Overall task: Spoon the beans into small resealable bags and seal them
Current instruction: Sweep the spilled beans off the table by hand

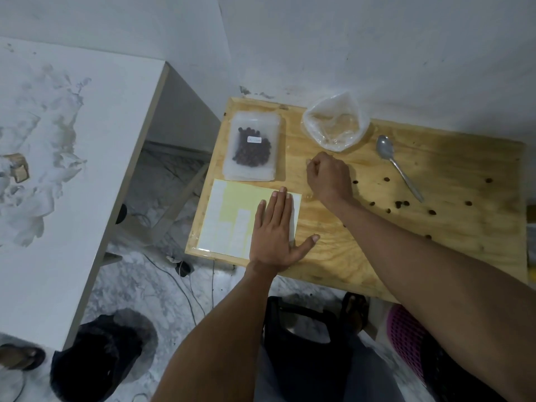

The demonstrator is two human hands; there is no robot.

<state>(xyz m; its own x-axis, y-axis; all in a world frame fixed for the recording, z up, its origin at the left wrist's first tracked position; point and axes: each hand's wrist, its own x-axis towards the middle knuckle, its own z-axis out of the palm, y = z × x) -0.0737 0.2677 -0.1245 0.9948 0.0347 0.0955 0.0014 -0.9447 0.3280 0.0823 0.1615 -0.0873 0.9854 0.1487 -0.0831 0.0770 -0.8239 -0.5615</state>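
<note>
Head view: left hand (272,227) spread flat, steadying the label sheet (232,219); right hand (329,178) curled, contents hidden. Advisably, peel labels slowly, keeping the sheet pinned.

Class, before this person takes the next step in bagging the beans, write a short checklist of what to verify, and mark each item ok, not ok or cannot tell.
1. Spoon free to pick up: ok, it lies alone on the table.
2. Filled bag sealed: cannot tell.
3. Beans contained: not ok, loose beans are scattered on the table.
4. Label sheet held steady: ok, left hand presses flat on it.
5. Right hand empty: cannot tell, fingers are curled.
6. Clear plastic bag has beans left: not ok, looks empty.
</note>
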